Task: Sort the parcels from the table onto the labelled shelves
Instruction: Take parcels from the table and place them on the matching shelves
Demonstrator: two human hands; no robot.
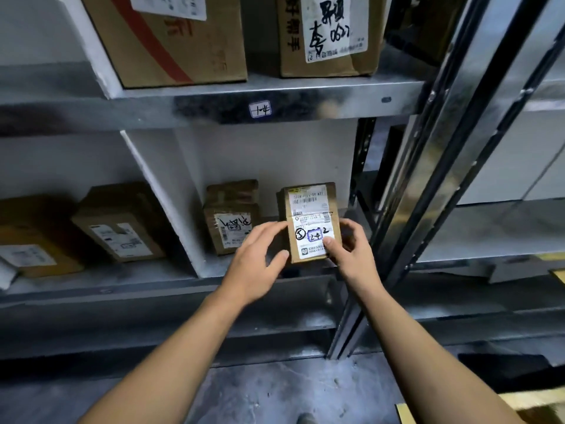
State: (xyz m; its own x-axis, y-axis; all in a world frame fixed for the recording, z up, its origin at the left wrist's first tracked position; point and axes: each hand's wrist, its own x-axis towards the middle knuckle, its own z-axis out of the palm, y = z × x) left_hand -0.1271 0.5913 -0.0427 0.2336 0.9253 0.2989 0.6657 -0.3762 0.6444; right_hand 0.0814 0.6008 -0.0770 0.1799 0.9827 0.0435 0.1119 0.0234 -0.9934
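Note:
A small brown parcel (pixel 312 209) with a white label marked "2-4" stands at the front edge of the lower shelf (pixel 153 286). My left hand (pixel 256 261) holds its left side, fingers on the edge and thumb at the lower corner. My right hand (pixel 348 249) grips its right side, thumb pressed on the label. Just left of it stands another small taped parcel (pixel 230 217) with a scribbled label. The shelf above carries a tag reading "1-4" (pixel 260 109).
Two large cartons (pixel 171 41) (pixel 330 35) stand on the upper shelf. Two flat boxes (pixel 119 224) (pixel 33 240) lie in the left bay beyond a white divider (pixel 165 203). A metal upright (pixel 422 179) rises close on the right. Grey floor lies below.

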